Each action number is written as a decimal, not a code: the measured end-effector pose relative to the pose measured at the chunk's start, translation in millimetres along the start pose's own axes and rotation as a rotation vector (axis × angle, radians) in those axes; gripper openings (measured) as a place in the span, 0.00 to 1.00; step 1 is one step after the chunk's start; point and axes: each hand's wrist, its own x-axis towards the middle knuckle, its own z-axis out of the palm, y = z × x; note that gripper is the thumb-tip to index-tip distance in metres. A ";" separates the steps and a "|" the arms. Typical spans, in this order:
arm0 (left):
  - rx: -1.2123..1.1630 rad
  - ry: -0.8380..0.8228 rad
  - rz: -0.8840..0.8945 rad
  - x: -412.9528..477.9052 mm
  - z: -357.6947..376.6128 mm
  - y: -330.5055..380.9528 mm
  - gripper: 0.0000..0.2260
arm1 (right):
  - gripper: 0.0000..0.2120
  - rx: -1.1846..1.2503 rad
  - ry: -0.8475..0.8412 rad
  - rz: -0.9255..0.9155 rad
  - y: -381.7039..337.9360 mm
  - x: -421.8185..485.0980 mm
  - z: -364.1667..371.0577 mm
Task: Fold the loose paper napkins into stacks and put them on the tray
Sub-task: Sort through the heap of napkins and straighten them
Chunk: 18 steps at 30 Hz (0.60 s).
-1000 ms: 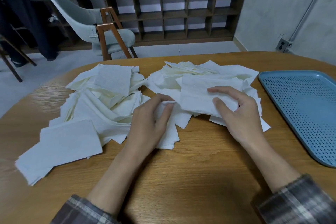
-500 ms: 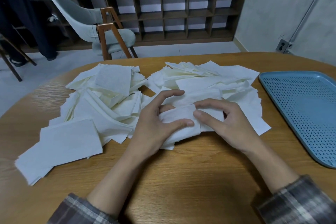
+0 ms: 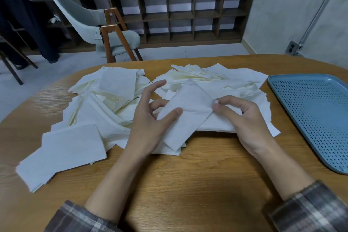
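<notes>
Napkins (image 3: 116,100) lie heaped beyond our left hand (image 3: 148,126) and right hand (image 3: 246,120), and the tray (image 3: 310,118) sits off to the right of the right one, which is nearer it. Between them we hold one folded napkin (image 3: 188,107), long axis slanting from our left palm away toward the far right; left thumb pins it against spread fingers (image 3: 156,85), right thumb and forefinger pinch its right corner.

Single head-worn view, facing forward and down, close over table (image 3: 188,184)
</notes>
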 end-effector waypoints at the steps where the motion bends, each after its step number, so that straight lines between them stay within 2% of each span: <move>1: 0.008 0.007 0.007 0.2 -1.2 -0.8 0.28 | 0.03 -0.003 -0.018 0.013 0.4 0.3 -0.1; 3: 0.013 0.004 0.012 0.5 -3.3 -0.8 0.26 | 0.03 0.022 -0.053 0.050 -0.1 1.0 0.4; 5: 0.021 -0.026 0.009 0.6 -4.8 2.5 0.22 | 0.12 0.089 -0.097 0.084 -0.2 1.0 -0.2; 7: 0.061 -0.101 -0.003 -0.1 -5.2 4.8 0.21 | 0.15 0.123 -0.177 0.104 -3.3 -1.3 0.5; 11: 0.140 -0.224 -0.017 -1.7 -4.3 3.9 0.21 | 0.17 0.005 -0.334 0.049 -8.8 -8.6 3.6; 18: 0.190 -0.191 0.025 -2.0 -3.9 3.6 0.19 | 0.24 -0.161 -0.363 -0.021 -12.8 -12.5 5.0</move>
